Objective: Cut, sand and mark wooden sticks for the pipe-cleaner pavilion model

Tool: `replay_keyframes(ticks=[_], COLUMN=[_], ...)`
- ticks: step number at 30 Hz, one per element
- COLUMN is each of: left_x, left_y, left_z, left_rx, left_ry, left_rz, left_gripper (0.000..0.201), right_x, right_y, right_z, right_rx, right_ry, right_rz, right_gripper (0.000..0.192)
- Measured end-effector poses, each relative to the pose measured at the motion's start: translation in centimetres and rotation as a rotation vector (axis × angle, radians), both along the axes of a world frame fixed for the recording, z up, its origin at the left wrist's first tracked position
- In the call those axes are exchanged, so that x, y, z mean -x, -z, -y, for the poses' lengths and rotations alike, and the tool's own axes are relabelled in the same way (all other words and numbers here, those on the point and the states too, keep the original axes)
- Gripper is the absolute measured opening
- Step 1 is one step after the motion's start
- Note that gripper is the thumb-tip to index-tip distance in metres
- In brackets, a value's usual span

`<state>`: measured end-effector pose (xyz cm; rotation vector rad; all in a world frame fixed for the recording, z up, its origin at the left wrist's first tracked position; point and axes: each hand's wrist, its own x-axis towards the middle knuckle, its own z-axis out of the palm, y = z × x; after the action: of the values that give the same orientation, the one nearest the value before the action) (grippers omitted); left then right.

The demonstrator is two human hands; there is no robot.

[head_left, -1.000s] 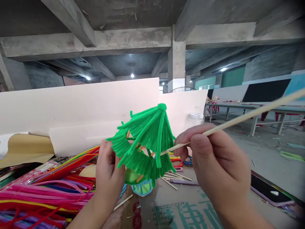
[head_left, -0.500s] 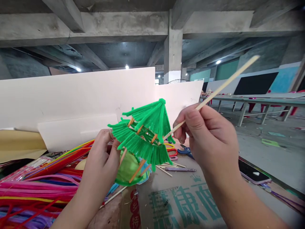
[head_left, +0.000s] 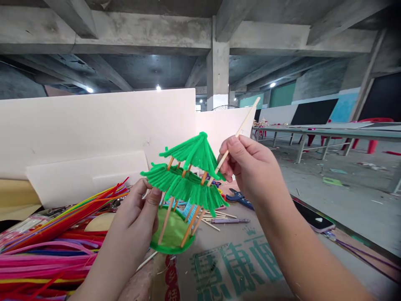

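My left hand point(head_left: 138, 217) grips a small green pavilion model point(head_left: 184, 184) by its left side, holding it above the cardboard. The model has two tiers of green pipe-cleaner roofs, wooden stick pillars and a round green base point(head_left: 173, 238), and it stands nearly upright. My right hand point(head_left: 250, 169) pinches a long wooden stick point(head_left: 241, 127). The stick's lower end goes in under the top roof on the right side, and its free end points up and to the right.
A pile of colourful pipe cleaners point(head_left: 46, 251) lies at the left. Printed cardboard point(head_left: 238, 267) covers the table, with loose sticks point(head_left: 216, 219), blue-handled scissors point(head_left: 238, 196) and a phone point(head_left: 310, 215) on it. White foam boards point(head_left: 94, 133) stand behind. Other tables point(head_left: 313, 129) are far right.
My left hand tilted the pavilion from lying over to nearly upright. My right hand swung the stick's free end from far right up toward vertical, keeping its tip under the top roof.
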<state>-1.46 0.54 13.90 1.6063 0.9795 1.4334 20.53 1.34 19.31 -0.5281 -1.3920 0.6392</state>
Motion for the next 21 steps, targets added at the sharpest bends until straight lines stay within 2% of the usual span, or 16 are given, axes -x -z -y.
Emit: replay_keyframes(ticks=[4,8,11,17,21], left_x=[-0.4,-0.5,-0.5,-1.0,-0.9], left_y=[0.1,0.8,1.2,0.4,0.6], left_z=[0.1,0.1,0.3,1.3,0.8], left_rx=[0.083,0.17,0.168,0.14,0.164], left_ry=[0.069,0.098,0.083,0.075,0.098], left_rz=[0.043,0.091,0.102,0.018,0.063], left_gripper=[0.041,0.039,0.036,0.037,0.035], right_x=[0.0,-0.3,-0.7,-1.3,-1.4], right_y=[-0.2,-0.1,-0.1,-0.1,-0.1], right_z=[0.8,0.0,-0.9,-1.7,-2.0], right_rx=[-0.015,0.054,0.093,0.14,0.158], right_ry=[0.106,-0.001,-0.083,-0.175,-0.183], right_rz=[0.06,0.098,0.087,0.091,0.102], right_gripper=[0.031,0.032,0.031,0.032,0.034])
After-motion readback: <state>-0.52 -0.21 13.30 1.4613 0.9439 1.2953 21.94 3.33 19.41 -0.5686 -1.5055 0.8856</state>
